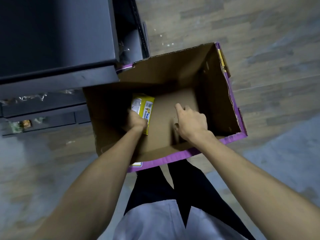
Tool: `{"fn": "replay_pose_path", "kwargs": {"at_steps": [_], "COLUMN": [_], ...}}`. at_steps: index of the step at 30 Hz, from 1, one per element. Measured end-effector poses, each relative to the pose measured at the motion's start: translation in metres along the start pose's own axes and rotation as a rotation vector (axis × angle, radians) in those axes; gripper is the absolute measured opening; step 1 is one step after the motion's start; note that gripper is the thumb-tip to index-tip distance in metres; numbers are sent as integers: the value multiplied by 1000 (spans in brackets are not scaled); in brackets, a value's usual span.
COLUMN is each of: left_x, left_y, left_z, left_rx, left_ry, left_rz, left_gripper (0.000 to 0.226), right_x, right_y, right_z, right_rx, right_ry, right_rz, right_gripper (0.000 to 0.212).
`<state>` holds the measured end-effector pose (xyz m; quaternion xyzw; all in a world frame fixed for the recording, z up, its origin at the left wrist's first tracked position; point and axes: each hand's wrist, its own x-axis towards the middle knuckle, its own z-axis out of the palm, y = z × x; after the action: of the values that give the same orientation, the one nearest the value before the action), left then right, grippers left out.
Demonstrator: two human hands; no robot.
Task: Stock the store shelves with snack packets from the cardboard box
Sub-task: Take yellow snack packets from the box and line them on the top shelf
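An open cardboard box [223, 94] with purple outer sides stands on the floor below me. A yellow snack packet [144, 108] lies at the left of the box's bottom. My left hand [136, 121] is down inside the box and grips this packet at its near end. To the right, my right hand [191, 119] hovers over the bare cardboard bottom with a finger stretched forward, holding nothing. No other packet shows in the box.
Dark metal store shelves [57, 49] stand at the left, right against the box's left side. A few wrapped items [26, 124] lie on a low shelf. Wood-pattern floor [259, 32] surrounds the box. My dark-trousered legs [173, 187] are just behind the box.
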<state>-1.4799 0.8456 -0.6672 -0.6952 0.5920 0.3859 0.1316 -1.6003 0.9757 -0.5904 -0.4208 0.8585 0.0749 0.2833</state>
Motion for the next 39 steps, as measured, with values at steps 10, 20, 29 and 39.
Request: {"fn": "replay_pose_path", "kwargs": {"at_steps": [10,20,29,39], "left_x": [-44,-50,-33,10], "left_y": [-5,-7,-4,34], "left_z": [-1,13,38,8], "left_rx": [473,651,782,688], "left_ry": [156,-232,-145,12], "left_rz": [611,747,561,852], "left_gripper": [55,64,79,39], "right_x": [4,27,67,60], "right_y": [4,12,8,1], "right_z": [-11,4,31,48], "right_rx": [5,-81,-289,-28], "right_ry": [6,-26,-173,-105], "right_rz": [1,-68,-458,17], "right_gripper": [45,43,56,76]}}
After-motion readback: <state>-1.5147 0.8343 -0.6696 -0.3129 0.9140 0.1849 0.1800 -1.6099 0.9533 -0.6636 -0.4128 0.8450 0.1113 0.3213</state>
